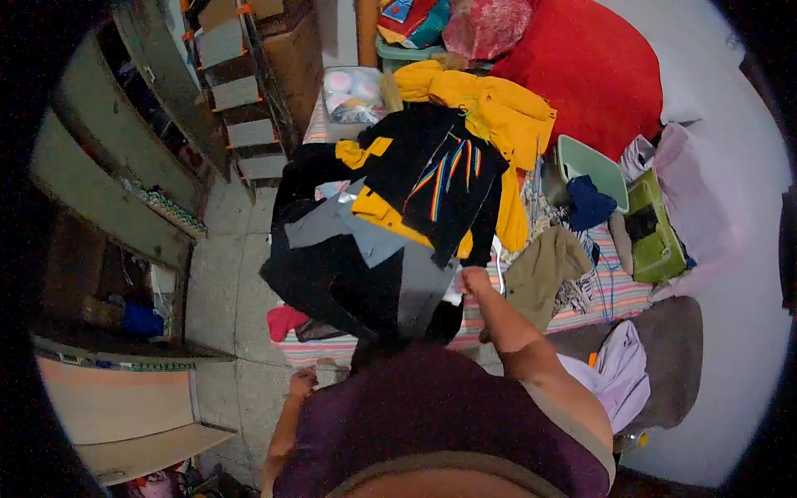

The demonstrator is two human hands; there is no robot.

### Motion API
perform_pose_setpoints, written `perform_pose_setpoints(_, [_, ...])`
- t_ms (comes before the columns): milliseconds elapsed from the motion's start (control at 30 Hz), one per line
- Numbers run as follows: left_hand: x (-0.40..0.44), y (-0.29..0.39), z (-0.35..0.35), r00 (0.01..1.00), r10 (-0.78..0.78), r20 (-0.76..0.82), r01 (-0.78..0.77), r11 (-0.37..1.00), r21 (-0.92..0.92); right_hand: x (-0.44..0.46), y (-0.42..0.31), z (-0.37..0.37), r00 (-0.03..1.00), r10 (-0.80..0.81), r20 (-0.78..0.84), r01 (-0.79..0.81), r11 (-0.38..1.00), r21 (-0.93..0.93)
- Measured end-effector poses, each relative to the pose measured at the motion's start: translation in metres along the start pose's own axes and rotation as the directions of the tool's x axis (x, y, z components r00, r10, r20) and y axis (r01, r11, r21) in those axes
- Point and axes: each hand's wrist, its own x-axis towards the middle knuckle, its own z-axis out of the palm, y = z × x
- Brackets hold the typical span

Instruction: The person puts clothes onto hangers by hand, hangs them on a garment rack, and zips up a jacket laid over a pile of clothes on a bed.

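My right hand [475, 280] is closed at the near right edge of the clothes pile, beside a small white patch [453, 292]; what its fingers hold, if anything, is hidden. Just beyond it lies a black jacket [415, 166] with rainbow-striped trim, spread over yellow clothing [386, 214]. Grey cloth [374, 236] and a large black garment [311, 278] are under and in front of these. My left hand [304, 382] hangs low at my side above the floor, fingers curled, with nothing visible in it. An olive garment [544, 270] rests right of my right forearm.
The pile covers a striped bed [618, 290]. Toward the back are a clear box [353, 91], a yellow garment [498, 108] and a big red bundle [589, 75]. A pale green tub [594, 170] and green bag [652, 228] stand right. A ladder [241, 100] leans at left.
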Motion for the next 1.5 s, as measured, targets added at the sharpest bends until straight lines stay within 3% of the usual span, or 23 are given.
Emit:
perform_pose_setpoints(133, [-0.001,0.034,0.075,0.986,0.152,0.07,-0.16,0.979,0.126,0.074,-0.071,-0.037,0.998,-0.059,0.038,0.042,0.934,0.355])
perform_pose_setpoints(200, [-0.001,0.036,0.102,0.971,0.212,0.108,-0.228,0.958,0.172,0.045,-0.147,-0.026,0.976,-0.004,-0.216,0.067,0.957,0.283])
perform_pose_setpoints(300, [0.014,0.042,0.118,0.97,0.184,0.157,-0.186,0.983,-0.002,0.089,-0.169,-0.034,0.972,-0.059,-0.228,0.106,0.973,0.204])
perform_pose_setpoints(400, [-0.028,0.097,0.124,0.979,0.2,0.026,-0.201,0.959,0.197,0.115,-0.182,-0.03,0.957,-0.069,-0.282,0.134,0.967,0.217])
perform_pose_setpoints(433, [-0.025,0.082,0.121,0.991,0.13,0.035,-0.133,0.985,0.107,0.116,-0.189,-0.027,0.959,-0.062,-0.278,0.127,0.967,0.223])
perform_pose_setpoints(533, [-0.019,0.042,0.114,0.999,0.035,0.032,-0.039,0.994,0.107,0.123,-0.201,-0.022,0.965,-0.013,-0.263,0.075,0.971,0.228])
perform_pose_setpoints(633, [-0.015,0.008,0.115,0.997,0.05,0.053,-0.043,0.992,-0.121,0.151,-0.195,-0.024,0.981,0.039,-0.191,0.004,0.975,0.222])
perform_pose_setpoints(733, [-0.022,0.019,0.127,0.997,-0.077,-0.02,0.076,0.994,-0.078,0.144,-0.214,-0.026,0.993,0.036,-0.113,-0.006,0.967,0.256])
perform_pose_setpoints(800, [-0.004,0.009,0.129,1.0,-0.024,0.002,0.024,0.989,-0.149,0.123,-0.244,-0.019,0.987,0.057,-0.147,-0.014,0.961,0.277])
perform_pose_setpoints(833, [0.003,0.002,0.129,1.0,0.003,0.014,-0.001,0.983,-0.183,0.11,-0.259,-0.024,1.0,-0.014,-0.006,0.015,0.962,0.273])
perform_pose_setpoints(933, [0.002,0.036,0.13,0.965,0.26,0.036,-0.251,0.955,-0.158,0.095,-0.277,-0.028,0.996,-0.079,0.05,0.067,0.976,0.207])
perform_pose_setpoints(967, [0.004,0.055,0.125,0.985,0.134,0.112,-0.129,0.99,-0.048,0.091,-0.279,-0.028,0.996,-0.086,0.037,0.079,0.984,0.162])
perform_pose_setpoints(1067, [0.002,0.09,0.119,0.97,0.201,0.137,-0.219,0.966,0.136,0.072,-0.268,-0.027,0.981,-0.163,0.109,0.163,0.987,0.009])
perform_pose_setpoints(1100, [0.005,0.084,0.123,0.966,0.249,0.064,-0.247,0.968,-0.03,0.063,-0.261,-0.023,0.98,-0.167,0.107,0.173,0.984,-0.042])
perform_pose_setpoints(1233, [0.017,0.098,0.111,0.964,0.189,0.188,-0.221,0.962,0.163,0.015,-0.228,-0.006,0.967,-0.221,0.123,0.24,0.956,-0.17])
perform_pose_setpoints(1267, [0.021,0.101,0.11,0.949,0.224,0.223,-0.261,0.953,0.152,0.003,-0.222,-0.002,0.95,-0.265,0.165,0.291,0.944,-0.157])
perform_pose_setpoints(1300, [0.027,0.103,0.108,0.931,0.261,0.254,-0.302,0.943,0.137,-0.011,-0.216,0.006,0.885,-0.436,0.167,0.46,0.875,-0.153])
perform_pose_setpoints(1367, [0.039,0.108,0.11,0.917,0.28,0.285,-0.304,0.952,0.042,-0.01,-0.196,0.017,0.908,-0.385,0.165,0.415,0.782,-0.465])
perform_pose_setpoints(1400, [0.048,0.113,0.111,0.922,0.257,0.289,-0.257,0.966,-0.036,-0.011,-0.186,0.025,0.926,-0.316,0.206,0.377,0.774,-0.508])
perform_pose_setpoints(1433, [0.055,0.118,0.112,0.928,0.231,0.294,-0.206,0.972,-0.116,-0.021,-0.18,0.034,0.899,-0.366,0.238,0.437,0.739,-0.513])
perform_pose_setpoints(1500, [0.061,0.155,0.116,0.894,0.326,0.306,-0.321,0.945,-0.069,-0.044,-0.165,0.048,0.836,-0.455,0.308,0.548,0.658,-0.516])
